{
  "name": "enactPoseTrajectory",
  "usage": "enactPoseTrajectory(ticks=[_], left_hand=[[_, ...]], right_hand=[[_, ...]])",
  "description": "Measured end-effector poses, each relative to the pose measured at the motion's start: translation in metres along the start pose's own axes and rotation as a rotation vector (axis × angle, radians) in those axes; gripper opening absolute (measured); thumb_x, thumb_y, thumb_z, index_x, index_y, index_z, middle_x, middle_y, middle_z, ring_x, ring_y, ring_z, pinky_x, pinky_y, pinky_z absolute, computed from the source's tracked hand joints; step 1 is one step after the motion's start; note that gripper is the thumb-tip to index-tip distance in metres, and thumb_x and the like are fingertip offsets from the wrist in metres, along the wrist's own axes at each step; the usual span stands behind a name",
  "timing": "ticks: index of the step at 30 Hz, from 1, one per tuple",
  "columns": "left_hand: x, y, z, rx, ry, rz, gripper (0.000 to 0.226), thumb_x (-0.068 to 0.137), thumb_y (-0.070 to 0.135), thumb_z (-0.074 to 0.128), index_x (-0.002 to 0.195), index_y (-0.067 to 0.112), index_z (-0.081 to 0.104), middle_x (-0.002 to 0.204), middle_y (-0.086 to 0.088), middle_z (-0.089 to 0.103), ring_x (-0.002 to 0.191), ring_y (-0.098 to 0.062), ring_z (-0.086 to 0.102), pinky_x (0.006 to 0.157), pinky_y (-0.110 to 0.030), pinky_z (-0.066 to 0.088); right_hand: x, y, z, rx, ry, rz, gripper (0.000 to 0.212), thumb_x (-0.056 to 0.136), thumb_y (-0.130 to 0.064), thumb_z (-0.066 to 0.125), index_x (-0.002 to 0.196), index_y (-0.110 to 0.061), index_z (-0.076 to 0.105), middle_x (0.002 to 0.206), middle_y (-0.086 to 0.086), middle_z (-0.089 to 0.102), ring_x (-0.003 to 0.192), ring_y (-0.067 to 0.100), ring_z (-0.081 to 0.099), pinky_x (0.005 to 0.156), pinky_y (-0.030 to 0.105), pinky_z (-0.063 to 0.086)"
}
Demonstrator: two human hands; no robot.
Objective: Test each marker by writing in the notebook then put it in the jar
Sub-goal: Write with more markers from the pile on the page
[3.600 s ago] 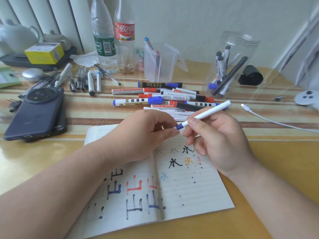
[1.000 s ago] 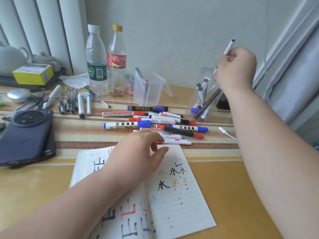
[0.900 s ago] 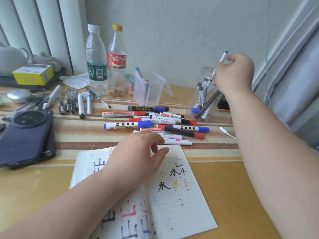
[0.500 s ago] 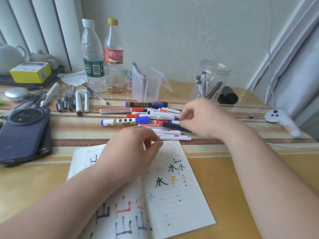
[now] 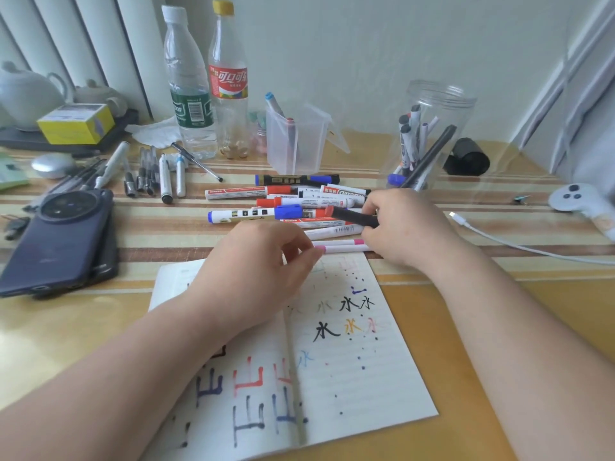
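The open notebook (image 5: 349,377) lies in front of me, covered with ink characters and dots in black, blue, red and orange. My left hand (image 5: 256,271) rests on its upper left page, fingers loosely curled and holding nothing. Just beyond the notebook lies a pile of markers (image 5: 299,201), with two pink-tipped pens (image 5: 342,249) at its near edge. My right hand (image 5: 409,227) grips the black marker (image 5: 349,216) with a red cap, low in the pile. The clear jar (image 5: 439,104) stands at the back right with several markers in it.
Two phones (image 5: 63,234) are stacked at the left, with a row of pens (image 5: 149,171) behind them. Two bottles (image 5: 189,88) and a clear plastic box (image 5: 296,141) stand at the back. A white cable (image 5: 515,244), a controller (image 5: 579,197) and a black roll (image 5: 469,158) are at the right.
My right hand dropped the white blue-tipped marker into the jar, came back down to the pile and closed on the black marker. My left hand stayed on the notebook.
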State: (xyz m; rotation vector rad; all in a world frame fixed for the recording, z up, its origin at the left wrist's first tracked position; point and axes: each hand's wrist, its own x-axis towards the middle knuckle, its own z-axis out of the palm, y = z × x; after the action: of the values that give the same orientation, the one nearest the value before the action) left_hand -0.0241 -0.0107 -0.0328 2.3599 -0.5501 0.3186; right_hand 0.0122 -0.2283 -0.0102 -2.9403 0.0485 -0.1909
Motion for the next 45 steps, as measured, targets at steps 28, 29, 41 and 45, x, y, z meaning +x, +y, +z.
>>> enactPoseTrajectory(ticks=[28,29,41,45], left_hand=[[-0.003,0.012,-0.01,-0.189,-0.188,0.113,0.031,0.104,0.04,0.037,0.117,0.018,0.054,0.07,0.007,0.055,0.068,-0.014,0.051,0.065,-0.03,0.043],[-0.003,0.012,-0.009,-0.193,-0.173,0.115,0.03,0.103,0.042,0.037,0.114,0.019,0.055,0.067,0.007,0.052,0.064,-0.013,0.049,0.061,-0.028,0.041],[-0.004,-0.001,-0.006,-0.505,-0.202,0.042,0.056,0.09,0.074,0.02,0.122,0.037,0.046,0.085,0.003,0.058,0.073,-0.007,0.048,0.073,-0.029,0.036],[-0.005,-0.001,-0.006,-0.492,-0.223,0.001,0.061,0.092,0.071,0.021,0.115,0.023,0.051,0.086,0.002,0.06,0.076,-0.009,0.049,0.075,-0.028,0.038]], right_hand=[[-0.048,-0.045,0.005,1.423,0.029,-0.309,0.013,0.09,-0.014,0.061,0.08,-0.008,0.058,0.051,0.005,0.044,0.042,0.013,0.038,0.044,0.02,0.033],[-0.048,-0.046,0.005,1.441,0.02,-0.298,0.014,0.091,-0.015,0.061,0.079,-0.009,0.058,0.051,0.007,0.044,0.042,0.014,0.038,0.043,0.02,0.033],[-0.033,-0.016,-0.019,1.468,0.419,-0.15,0.024,0.086,-0.02,0.064,0.068,-0.018,0.049,0.05,-0.002,0.038,0.044,0.017,0.036,0.05,0.022,0.031],[-0.039,-0.002,-0.03,1.521,-0.024,-0.073,0.034,0.084,-0.022,0.07,0.062,-0.014,0.044,0.047,0.005,0.036,0.036,0.017,0.034,0.039,0.021,0.029]])
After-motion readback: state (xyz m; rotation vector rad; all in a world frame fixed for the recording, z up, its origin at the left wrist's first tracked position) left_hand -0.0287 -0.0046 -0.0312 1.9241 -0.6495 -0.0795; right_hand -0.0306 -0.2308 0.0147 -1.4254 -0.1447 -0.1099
